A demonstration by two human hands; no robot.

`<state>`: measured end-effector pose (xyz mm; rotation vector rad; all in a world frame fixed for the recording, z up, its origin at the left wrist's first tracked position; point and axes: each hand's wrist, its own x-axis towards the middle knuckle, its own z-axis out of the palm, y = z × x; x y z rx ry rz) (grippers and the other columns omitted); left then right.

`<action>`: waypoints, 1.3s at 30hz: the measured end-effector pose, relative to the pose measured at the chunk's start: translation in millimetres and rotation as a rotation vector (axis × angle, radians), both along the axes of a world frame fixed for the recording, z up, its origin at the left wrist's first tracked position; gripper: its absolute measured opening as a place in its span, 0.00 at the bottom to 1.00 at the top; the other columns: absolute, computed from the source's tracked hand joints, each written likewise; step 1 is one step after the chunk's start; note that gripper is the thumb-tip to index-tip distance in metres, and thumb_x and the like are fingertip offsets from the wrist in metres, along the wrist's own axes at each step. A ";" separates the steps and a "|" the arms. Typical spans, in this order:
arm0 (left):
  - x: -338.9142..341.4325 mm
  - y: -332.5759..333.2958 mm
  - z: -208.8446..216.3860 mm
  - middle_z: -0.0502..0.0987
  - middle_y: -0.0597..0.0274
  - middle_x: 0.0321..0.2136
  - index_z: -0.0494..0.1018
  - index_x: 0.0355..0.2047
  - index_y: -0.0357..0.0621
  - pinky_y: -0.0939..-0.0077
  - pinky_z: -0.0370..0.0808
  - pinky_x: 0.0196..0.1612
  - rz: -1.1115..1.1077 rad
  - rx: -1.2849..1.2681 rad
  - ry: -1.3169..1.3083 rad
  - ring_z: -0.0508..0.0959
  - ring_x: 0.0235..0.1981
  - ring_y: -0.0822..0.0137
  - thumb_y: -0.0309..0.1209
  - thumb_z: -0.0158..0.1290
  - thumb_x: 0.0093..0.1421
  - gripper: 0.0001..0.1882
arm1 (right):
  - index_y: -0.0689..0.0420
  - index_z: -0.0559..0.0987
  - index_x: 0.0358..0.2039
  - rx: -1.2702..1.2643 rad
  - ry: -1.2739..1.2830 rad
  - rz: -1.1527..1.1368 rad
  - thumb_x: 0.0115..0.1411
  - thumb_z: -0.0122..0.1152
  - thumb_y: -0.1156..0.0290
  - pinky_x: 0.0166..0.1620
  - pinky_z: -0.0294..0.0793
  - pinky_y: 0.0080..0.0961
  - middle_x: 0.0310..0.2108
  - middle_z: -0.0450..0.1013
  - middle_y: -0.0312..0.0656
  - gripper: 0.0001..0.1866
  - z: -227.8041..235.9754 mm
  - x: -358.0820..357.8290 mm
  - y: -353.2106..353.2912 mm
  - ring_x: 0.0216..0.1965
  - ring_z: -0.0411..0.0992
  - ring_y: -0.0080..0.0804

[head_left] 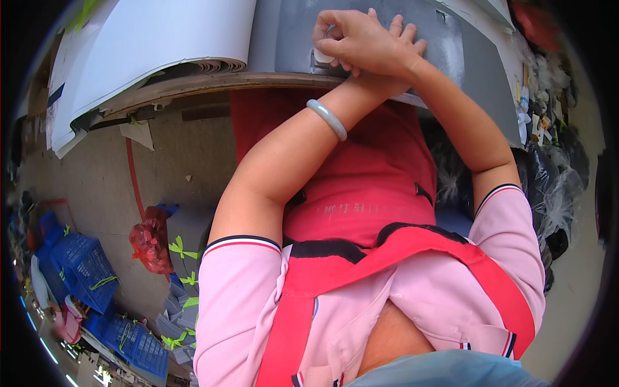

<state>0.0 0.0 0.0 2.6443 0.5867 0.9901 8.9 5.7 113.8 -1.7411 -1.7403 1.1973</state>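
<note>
My forearms cross over a grey sheet (pixel 296 32) on the work table. My left hand (pixel 408 35) lies on the sheet with its fingers spread, its back partly hidden under my right wrist. My right hand (pixel 351 40) is curled above it, thumb and forefinger bent together at a small white piece (pixel 322 58). That piece sits near the sheet's front edge, over a small dark square frame; its kind is not clear. A pale bangle (pixel 327 120) circles my left forearm.
Large white sheets (pixel 155 39) with a rolled edge lie on the table's left. Plastic bags and scraps (pixel 548 161) crowd the right side. Blue crates (pixel 84 267), a red bag (pixel 152 242) and grey bundles tied with yellow-green strips (pixel 184 303) stand at the lower left.
</note>
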 end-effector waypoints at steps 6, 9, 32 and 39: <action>-11.1 -0.4 17.7 0.68 0.54 0.64 0.72 0.59 0.53 0.19 0.48 0.66 0.006 0.045 0.183 0.57 0.72 0.48 0.53 0.51 0.65 0.27 | 0.58 0.75 0.38 -0.050 -0.274 0.022 0.63 0.58 0.68 0.27 0.74 0.28 0.22 0.77 0.39 0.08 0.5 -17.6 -6.6 0.20 0.72 0.27; -16.2 3.1 19.2 0.71 0.53 0.60 0.75 0.56 0.52 0.20 0.52 0.64 0.006 0.079 0.041 0.65 0.67 0.48 0.48 0.53 0.64 0.24 | 0.56 0.77 0.40 0.027 -0.404 0.112 0.64 0.60 0.65 0.38 0.76 0.32 0.27 0.79 0.41 0.09 2.4 -11.9 -5.8 0.26 0.77 0.31; 1.6 0.1 13.1 0.73 0.46 0.56 0.75 0.51 0.42 0.25 0.53 0.66 0.036 -0.081 0.077 0.67 0.65 0.47 0.39 0.52 0.65 0.19 | 0.56 0.83 0.46 0.389 0.010 -0.289 0.67 0.64 0.59 0.50 0.72 0.24 0.34 0.80 0.34 0.15 -9.2 127.9 -45.7 0.39 0.76 0.22; -14.9 1.0 37.0 0.73 0.46 0.55 0.76 0.47 0.42 0.23 0.51 0.67 -0.027 -0.123 0.044 0.67 0.65 0.45 0.39 0.53 0.65 0.16 | 0.51 0.85 0.45 0.266 -0.452 -0.849 0.61 0.73 0.53 0.49 0.78 0.27 0.41 0.82 0.36 0.18 -50.6 253.1 -103.9 0.41 0.79 0.29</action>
